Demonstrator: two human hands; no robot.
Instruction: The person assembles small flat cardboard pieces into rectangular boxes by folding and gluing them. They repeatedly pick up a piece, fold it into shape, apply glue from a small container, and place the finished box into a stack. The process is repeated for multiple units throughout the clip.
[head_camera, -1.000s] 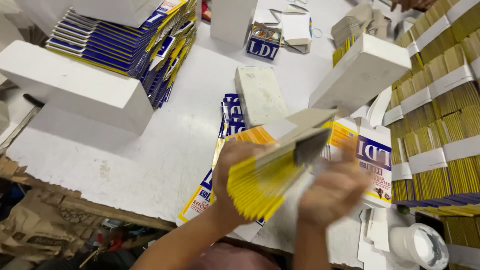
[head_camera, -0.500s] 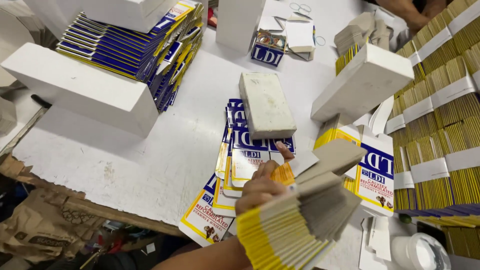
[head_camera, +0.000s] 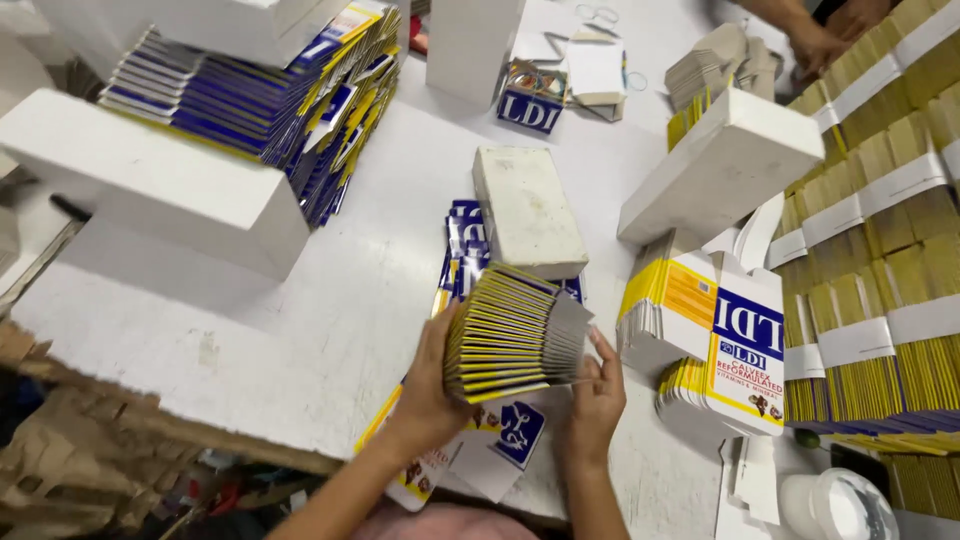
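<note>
Yellow-edged flat cardboard cartons in a fanned stack (head_camera: 510, 335) are clamped between the left hand (head_camera: 428, 390) and right hand (head_camera: 595, 400), fingers closed against opposite sides, just above loose blue-and-white printed carton blanks (head_camera: 500, 440), with a white rectangular block (head_camera: 528, 208) beyond the fingertips.

Open way: bare white table top (head_camera: 330, 300) lies to the left of the left hand (head_camera: 425, 395).
Ahead: white block (head_camera: 527, 208) on flat cartons blocks.
Right: leaning carton stacks (head_camera: 715, 340) stand just beside the right hand (head_camera: 597, 400).
Far left: long white block (head_camera: 150, 175) blocks.
</note>
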